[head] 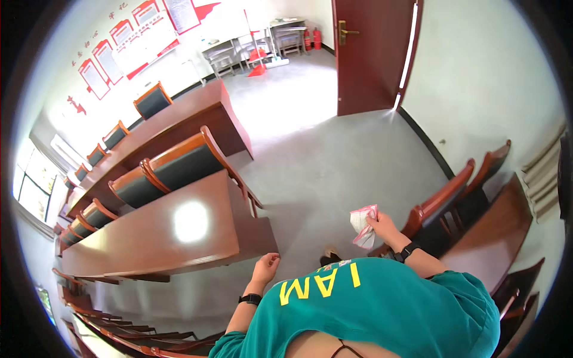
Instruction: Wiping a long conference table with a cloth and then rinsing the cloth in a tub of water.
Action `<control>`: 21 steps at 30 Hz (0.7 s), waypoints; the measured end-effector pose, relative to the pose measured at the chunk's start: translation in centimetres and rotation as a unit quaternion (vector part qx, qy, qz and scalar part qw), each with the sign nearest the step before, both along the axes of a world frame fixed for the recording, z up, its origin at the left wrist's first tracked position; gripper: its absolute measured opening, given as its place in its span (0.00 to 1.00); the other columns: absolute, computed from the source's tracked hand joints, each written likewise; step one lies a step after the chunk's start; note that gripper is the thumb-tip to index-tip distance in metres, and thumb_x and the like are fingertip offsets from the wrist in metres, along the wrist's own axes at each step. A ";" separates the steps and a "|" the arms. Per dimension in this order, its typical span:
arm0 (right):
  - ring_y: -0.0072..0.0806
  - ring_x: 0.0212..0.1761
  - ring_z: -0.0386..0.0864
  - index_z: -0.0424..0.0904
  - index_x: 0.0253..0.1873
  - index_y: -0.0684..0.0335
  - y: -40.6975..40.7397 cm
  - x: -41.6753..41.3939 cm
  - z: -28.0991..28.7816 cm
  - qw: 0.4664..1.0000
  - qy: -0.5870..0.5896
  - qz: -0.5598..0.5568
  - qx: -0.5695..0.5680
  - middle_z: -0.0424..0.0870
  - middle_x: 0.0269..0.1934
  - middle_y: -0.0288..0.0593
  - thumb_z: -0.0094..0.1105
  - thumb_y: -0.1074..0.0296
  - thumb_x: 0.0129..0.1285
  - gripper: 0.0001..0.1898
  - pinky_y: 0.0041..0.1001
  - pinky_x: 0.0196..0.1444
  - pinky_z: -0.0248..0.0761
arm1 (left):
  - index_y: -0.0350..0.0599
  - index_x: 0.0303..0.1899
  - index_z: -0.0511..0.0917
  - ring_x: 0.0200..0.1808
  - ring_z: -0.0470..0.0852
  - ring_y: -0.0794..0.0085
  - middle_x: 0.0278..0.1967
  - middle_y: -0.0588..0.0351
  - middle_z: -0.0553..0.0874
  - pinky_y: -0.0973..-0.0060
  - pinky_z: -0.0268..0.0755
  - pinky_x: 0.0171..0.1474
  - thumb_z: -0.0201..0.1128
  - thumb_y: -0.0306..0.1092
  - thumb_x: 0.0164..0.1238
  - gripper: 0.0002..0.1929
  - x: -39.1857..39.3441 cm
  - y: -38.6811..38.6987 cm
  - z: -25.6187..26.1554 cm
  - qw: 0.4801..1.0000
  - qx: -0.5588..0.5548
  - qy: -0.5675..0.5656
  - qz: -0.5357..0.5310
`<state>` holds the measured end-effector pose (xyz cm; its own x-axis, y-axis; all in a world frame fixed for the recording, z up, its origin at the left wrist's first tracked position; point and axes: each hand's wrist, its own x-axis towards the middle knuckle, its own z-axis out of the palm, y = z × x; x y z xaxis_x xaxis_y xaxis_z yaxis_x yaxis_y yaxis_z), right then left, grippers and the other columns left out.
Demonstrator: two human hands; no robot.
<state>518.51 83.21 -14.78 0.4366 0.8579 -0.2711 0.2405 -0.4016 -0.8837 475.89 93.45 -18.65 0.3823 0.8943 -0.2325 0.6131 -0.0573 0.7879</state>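
A white cloth with pink edging (363, 226) hangs from my right hand (382, 227), pinched between thumb and fingers above the grey floor. My left hand (267, 267) has its fingers curled, close to the near right corner of a long brown wooden table (215, 223); whether it touches the table I cannot tell, and nothing shows in it. Both wrists wear black bands. Part of a shoe (330, 257) shows below my shirt.
Wooden chairs with dark padding (186, 163) stand behind the table, and a second long table (197, 105) lies beyond them. More chairs (441, 199) line the right wall. Ahead are a dark red door (374, 58), fire extinguishers (317, 39), a red dustpan (257, 70) and small desks (288, 33).
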 end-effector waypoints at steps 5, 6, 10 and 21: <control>0.29 0.43 0.80 0.79 0.52 0.68 10.0 3.8 -1.5 0.996 0.072 -0.035 0.043 0.85 0.42 0.44 0.57 0.62 0.68 0.15 0.32 0.47 0.72 | 0.40 0.50 0.81 0.40 0.87 0.61 0.40 0.48 0.87 0.69 0.79 0.46 0.62 0.36 0.68 0.13 1.9 9.2 3.9 0.999 0.033 0.025 -0.008; 0.29 0.43 0.80 0.79 0.52 0.68 11.4 5.0 -1.6 0.996 0.066 -0.047 0.033 0.85 0.41 0.44 0.57 0.63 0.68 0.15 0.32 0.47 0.72 | 0.41 0.50 0.81 0.41 0.87 0.60 0.41 0.47 0.87 0.69 0.79 0.47 0.62 0.36 0.68 0.14 2.8 10.8 4.3 0.998 0.058 0.025 -0.015; 0.29 0.42 0.81 0.79 0.52 0.68 16.8 8.8 -3.2 0.992 0.059 -0.109 0.026 0.85 0.41 0.44 0.57 0.63 0.67 0.15 0.32 0.47 0.73 | 0.40 0.51 0.80 0.42 0.87 0.59 0.40 0.46 0.87 0.68 0.79 0.47 0.61 0.35 0.69 0.14 6.8 18.8 5.1 0.998 0.054 0.012 0.004; 0.29 0.33 0.79 0.78 0.46 0.69 22.9 16.4 -5.9 0.969 -0.053 -0.238 -0.050 0.82 0.33 0.43 0.58 0.66 0.62 0.13 0.34 0.34 0.72 | 0.41 0.54 0.79 0.41 0.86 0.59 0.44 0.46 0.87 0.66 0.78 0.48 0.61 0.39 0.70 0.17 17.8 42.3 -1.3 0.986 0.010 0.022 -0.164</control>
<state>534.90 106.15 -20.70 0.8057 0.5248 -0.2747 0.0948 -0.5719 -0.8148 493.72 135.78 -20.00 0.6422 0.7286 -0.2383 0.5920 -0.2740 0.7579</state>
